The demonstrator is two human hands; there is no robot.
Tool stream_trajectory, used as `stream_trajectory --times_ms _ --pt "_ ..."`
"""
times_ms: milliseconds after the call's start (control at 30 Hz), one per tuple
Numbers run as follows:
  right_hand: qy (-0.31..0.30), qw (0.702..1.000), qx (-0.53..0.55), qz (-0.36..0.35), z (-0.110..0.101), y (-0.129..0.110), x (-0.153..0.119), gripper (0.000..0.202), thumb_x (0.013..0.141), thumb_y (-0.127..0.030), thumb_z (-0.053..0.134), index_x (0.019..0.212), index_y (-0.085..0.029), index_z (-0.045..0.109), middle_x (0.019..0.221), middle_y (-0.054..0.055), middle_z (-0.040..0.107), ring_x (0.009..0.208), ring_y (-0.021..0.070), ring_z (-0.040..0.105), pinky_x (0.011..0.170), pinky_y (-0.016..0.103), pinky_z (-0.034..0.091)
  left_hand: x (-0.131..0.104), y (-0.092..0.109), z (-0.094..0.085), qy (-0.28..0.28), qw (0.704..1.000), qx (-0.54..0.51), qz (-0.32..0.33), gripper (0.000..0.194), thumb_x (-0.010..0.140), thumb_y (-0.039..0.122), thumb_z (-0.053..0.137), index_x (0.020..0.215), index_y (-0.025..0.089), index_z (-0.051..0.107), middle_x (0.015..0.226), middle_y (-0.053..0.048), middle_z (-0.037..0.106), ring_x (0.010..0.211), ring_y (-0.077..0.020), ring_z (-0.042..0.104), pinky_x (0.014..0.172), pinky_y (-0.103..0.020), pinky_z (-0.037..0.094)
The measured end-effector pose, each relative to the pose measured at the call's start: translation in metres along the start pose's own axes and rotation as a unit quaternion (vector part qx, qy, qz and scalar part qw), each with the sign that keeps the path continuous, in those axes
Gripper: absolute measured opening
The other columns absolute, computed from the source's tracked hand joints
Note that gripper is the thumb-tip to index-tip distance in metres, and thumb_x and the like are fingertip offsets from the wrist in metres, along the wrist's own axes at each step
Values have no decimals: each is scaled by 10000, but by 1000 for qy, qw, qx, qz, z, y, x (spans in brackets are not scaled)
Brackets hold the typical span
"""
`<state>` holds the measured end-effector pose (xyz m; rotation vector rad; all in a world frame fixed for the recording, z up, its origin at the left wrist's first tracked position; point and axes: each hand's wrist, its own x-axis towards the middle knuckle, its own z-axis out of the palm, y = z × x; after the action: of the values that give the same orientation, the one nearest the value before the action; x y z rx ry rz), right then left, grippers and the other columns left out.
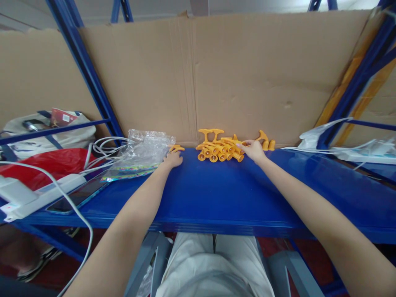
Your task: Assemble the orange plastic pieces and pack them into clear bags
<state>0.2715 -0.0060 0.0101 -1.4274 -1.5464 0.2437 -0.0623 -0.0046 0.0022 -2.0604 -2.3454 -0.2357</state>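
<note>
A pile of yellow plastic T-shaped pieces (pixel 221 150) lies on the blue shelf against the cardboard, several with hollow round ends facing me. At its right end, my right hand (pixel 254 151) has its fingers closed on one of these pieces. Just beyond that hand stand a curved-top yellow piece (pixel 262 135) and a short yellow cylinder (pixel 272 144). To the left of the pile, my left hand (pixel 173 159) is closed around another yellow plastic piece (pixel 176 147), its lower part hidden by the fingers. Clear plastic bags (pixel 142 150) lie beside my left hand.
On the left are white cables (pixel 102 150), a power strip (pixel 43 196), a phone (pixel 78 198), a red bag (pixel 62 167) and a cloth bag (pixel 74 134). Blue rack posts (pixel 89 74) flank the cardboard (pixel 247 74). Another power strip (pixel 365 152) lies at right.
</note>
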Motion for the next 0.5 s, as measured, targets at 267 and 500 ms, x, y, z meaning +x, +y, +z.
stream_trajectory --times_ms 267,500 --pt "-43 996 -8 -75 2 3 -3 305 791 -374 661 962 -127 715 769 74 716 689 210 649 636 317 527 5 -4 2 55 998 2 -27 518 908 278 434 1416 201 495 1474 -149 493 1360 -350 444 1069 -527 411" --pt "-34 982 -109 -149 12 12 0 337 873 -407 564 1054 -164 712 1002 112 738 947 269 670 866 413 518 3 -3 -2 34 999 11 -41 484 893 227 430 1359 224 564 1432 -126 543 1309 -321 508 1059 -481 426"
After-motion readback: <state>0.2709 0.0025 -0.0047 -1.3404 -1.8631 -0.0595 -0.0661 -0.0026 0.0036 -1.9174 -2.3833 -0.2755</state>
